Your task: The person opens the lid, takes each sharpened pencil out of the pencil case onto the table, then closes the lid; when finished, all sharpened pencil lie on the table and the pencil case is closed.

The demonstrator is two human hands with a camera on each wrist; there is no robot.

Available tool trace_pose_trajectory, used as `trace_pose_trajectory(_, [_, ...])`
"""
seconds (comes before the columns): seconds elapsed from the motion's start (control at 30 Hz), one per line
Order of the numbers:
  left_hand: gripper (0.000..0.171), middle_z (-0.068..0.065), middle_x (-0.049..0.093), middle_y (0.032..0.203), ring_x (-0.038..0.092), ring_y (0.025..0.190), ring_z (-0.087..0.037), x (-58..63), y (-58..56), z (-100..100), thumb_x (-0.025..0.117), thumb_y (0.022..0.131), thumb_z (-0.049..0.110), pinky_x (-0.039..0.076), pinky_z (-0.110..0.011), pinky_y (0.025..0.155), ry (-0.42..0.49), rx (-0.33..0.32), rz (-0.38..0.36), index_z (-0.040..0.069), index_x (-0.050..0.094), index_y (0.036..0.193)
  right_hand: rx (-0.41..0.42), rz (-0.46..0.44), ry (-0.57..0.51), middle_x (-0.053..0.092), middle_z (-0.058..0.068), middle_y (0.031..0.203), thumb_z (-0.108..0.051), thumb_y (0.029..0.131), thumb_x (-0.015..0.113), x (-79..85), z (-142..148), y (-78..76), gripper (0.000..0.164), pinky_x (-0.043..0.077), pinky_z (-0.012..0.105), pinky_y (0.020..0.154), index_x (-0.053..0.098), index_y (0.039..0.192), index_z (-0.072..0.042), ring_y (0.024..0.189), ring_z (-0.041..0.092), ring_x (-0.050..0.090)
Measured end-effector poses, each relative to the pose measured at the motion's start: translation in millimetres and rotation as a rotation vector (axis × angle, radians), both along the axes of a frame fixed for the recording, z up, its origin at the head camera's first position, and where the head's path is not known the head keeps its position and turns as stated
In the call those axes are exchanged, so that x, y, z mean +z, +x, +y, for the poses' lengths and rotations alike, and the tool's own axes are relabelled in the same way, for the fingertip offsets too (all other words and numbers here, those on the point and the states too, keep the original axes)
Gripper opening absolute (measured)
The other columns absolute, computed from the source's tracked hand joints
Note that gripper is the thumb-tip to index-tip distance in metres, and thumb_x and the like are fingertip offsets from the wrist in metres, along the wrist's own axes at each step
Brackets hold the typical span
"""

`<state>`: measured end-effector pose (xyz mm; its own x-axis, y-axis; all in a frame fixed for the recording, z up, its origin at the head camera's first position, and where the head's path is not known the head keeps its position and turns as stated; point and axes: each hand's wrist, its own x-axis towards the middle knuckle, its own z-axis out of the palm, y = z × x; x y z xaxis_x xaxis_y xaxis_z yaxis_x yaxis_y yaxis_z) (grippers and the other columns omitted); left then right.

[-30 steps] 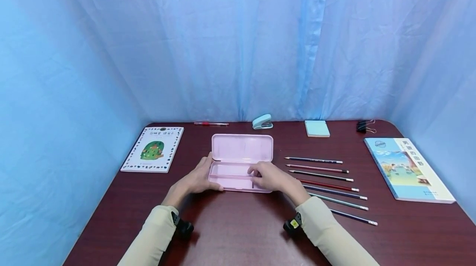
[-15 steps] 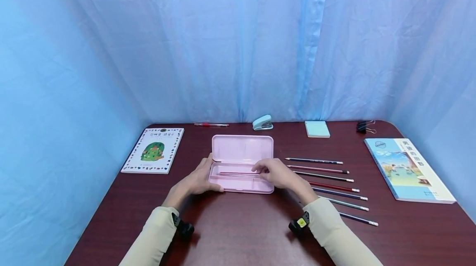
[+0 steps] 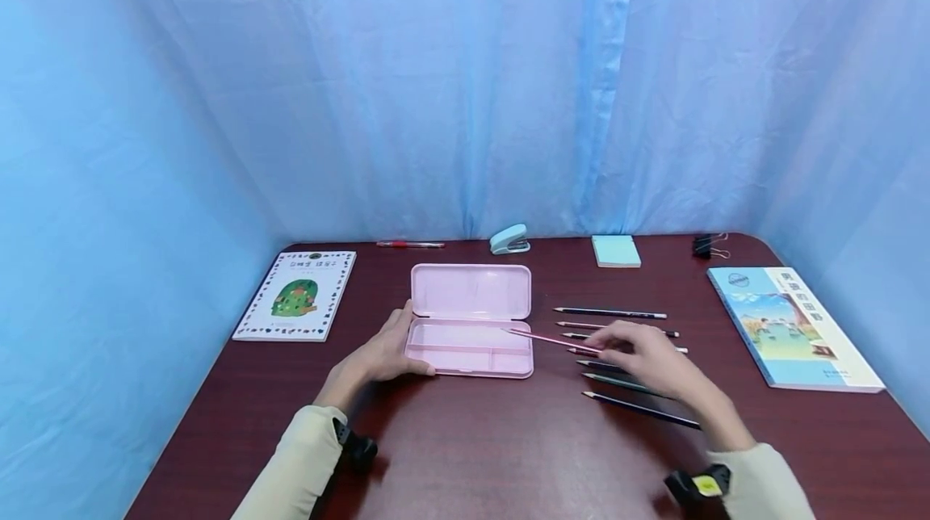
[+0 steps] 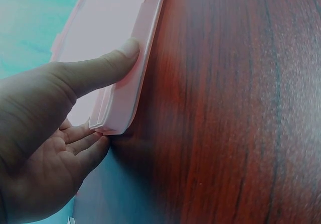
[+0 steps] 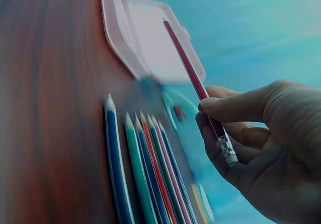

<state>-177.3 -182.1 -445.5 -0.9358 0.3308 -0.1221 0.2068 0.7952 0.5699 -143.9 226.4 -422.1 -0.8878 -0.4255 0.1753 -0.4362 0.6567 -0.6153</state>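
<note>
A pink pencil case lies on the table with its lid raised at the back. Its tray is split into a long rear compartment and two front ones. My left hand holds the case's left end, thumb on the front wall and fingers round the corner. A red pencil is pinched between thumb and fingers of my right hand, near its white eraser end. Its tip points left, over the case's right end in the head view. Below that hand lie several pencils in a row.
A white picture book lies at left, a thicker book at right. Along the back edge are a red pen, a light-blue stapler, a sticky-note pad and a black binder clip.
My right hand has moved right, out of the pencil case to above the pencil row. The red pencil, seen in the rear compartment half a second ago, has come with it. My left hand has stayed put.
</note>
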Motion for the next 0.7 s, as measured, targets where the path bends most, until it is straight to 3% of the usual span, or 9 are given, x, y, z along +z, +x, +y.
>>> trace_pose_trajectory(0.2, [0.122,-0.016,0.021,0.147,0.026,0.132,-0.024,-0.7,0.4,0,0.081,0.064,0.043,0.025,-0.040,0.107,-0.010,0.011,-0.014,0.005,0.001,0.148,-0.102,-0.077,0.055,0.063,-0.011,0.097,-0.013,0.087,0.062,-0.1,51,38.4,0.020,0.046,0.023,0.067,0.067,0.101,-0.027,0.081,0.003,0.053])
trace_pose_trajectory(0.47, [0.122,-0.016,0.020,0.147,0.023,0.133,-0.025,0.5,0.7,1,0.081,0.064,0.044,0.025,-0.042,0.107,-0.001,0.009,-0.019,0.006,0.001,0.148,-0.159,-0.139,0.128,0.063,-0.014,0.096,-0.018,0.084,0.066,-21.0,90,87.8,0.021,0.046,0.022,0.066,0.066,0.100,-0.032,0.088,-0.003,0.054])
trace_pose_trajectory(0.6, [0.122,-0.015,0.018,0.148,0.021,0.134,-0.024,2.0,0.5,0,0.081,0.064,0.044,0.024,-0.041,0.107,0.007,0.012,-0.029,0.007,0.000,0.148,-0.154,-0.079,0.102,0.063,-0.014,0.093,-0.012,0.080,0.069,-33.3,94,101.4,0.025,0.044,0.021,0.060,0.067,0.097,-0.030,0.082,-0.005,0.054])
trace_pose_trajectory(0.7, [0.122,-0.015,0.017,0.149,0.020,0.135,-0.023,1.7,0.1,0,0.081,0.064,0.044,0.023,-0.042,0.107,0.008,0.012,-0.035,0.007,0.001,0.148,-0.191,0.017,0.092,0.062,-0.015,0.090,-0.005,0.075,0.072,-39.8,92,107.5,0.032,0.042,0.020,0.057,0.068,0.094,-0.030,0.077,-0.004,0.053])
